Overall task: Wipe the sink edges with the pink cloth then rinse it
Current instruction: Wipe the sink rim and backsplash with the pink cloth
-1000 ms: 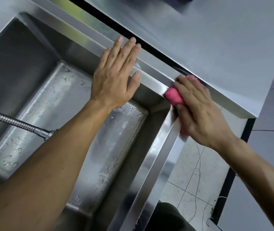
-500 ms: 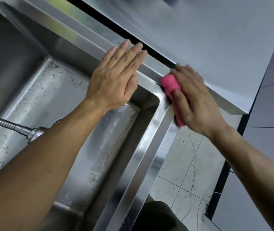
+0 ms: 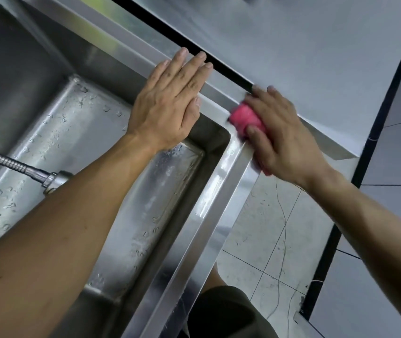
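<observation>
A stainless steel sink [image 3: 209, 215] fills the left and centre, its basin floor wet with droplets. My right hand [image 3: 284, 140] holds the bunched pink cloth [image 3: 244, 118] and presses it onto the sink's far right corner rim; most of the cloth is hidden under the palm. My left hand [image 3: 170, 103] lies flat with straight fingers on the far rim, just left of the cloth, and holds nothing.
A flexible metal faucet hose [image 3: 24, 170] reaches in from the left over the basin, partly behind my left forearm. A steel counter [image 3: 292, 45] sits beyond a dark gap along the far rim. Tiled floor [image 3: 267, 240] lies to the right of the sink.
My right hand has slid the pink cloth leftward along the far rim onto the sink's corner. My left hand has stayed flat on the rim.
</observation>
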Available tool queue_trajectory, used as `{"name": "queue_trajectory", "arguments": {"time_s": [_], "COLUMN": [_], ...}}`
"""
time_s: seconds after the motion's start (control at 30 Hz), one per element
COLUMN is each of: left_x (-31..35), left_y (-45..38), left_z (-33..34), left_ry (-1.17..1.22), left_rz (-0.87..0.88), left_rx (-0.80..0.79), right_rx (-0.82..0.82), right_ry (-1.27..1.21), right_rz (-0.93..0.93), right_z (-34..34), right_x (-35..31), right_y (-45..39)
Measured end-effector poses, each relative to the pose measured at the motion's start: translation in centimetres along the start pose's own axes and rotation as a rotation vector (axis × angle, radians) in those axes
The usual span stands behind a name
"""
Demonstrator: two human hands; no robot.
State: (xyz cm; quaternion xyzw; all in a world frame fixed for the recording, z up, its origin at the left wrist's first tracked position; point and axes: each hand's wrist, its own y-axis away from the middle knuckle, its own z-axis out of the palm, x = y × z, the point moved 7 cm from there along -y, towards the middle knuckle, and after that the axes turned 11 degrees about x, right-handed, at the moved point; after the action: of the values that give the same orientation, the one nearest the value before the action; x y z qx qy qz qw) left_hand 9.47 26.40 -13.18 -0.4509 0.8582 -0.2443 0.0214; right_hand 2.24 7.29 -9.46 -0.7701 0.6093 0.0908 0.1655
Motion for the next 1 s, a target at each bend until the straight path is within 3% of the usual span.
{"name": "queue_trajectory", "arguments": {"time_s": [0.13,0.33,0.47,0.53,0.63,0.7,0.87,1.0], "left_x": [0.1,0.2,0.2,0.2,0.3,0.5,0.5,0.3], "left_y": [0.2,0.1,0.2,0.2,0.3,0.2,0.7,0.5], "left_z": [-0.1,-0.2,-0.1,0.0,-0.1,-0.3,-0.8,-0.6], "left_ry": [-0.005,-0.011,-0.013,-0.015,-0.012,-0.013,0.023,0.057], "left_rz": [-0.026,-0.017,-0.029,-0.019,-0.019,-0.035,-0.139,-0.11], "left_rx": [0.009,0.002,-0.015,-0.033,-0.066,-0.07,-0.041,-0.068], "right_rx": [0.018,-0.142,-0.252,-0.214,-0.055,-0.019,-0.047,-0.183], "right_ry": [0.053,-0.073,-0.129,-0.157,-0.047,-0.019,0.001,-0.062], "right_rz": [0.144,-0.296,-0.513,-0.459,-0.112,-0.002,-0.08,-0.313], "right_z": [0.6,2.1,2.5,2.0,0.4,0.1,0.7,1.3], "right_x": [-1.6,-10.2,-11.7,-8.9,-1.2,1.3,-1.0,-6.1], "right_y": [0.8,7.3,8.6,6.3,1.3,-0.7,-2.4,1.8]}}
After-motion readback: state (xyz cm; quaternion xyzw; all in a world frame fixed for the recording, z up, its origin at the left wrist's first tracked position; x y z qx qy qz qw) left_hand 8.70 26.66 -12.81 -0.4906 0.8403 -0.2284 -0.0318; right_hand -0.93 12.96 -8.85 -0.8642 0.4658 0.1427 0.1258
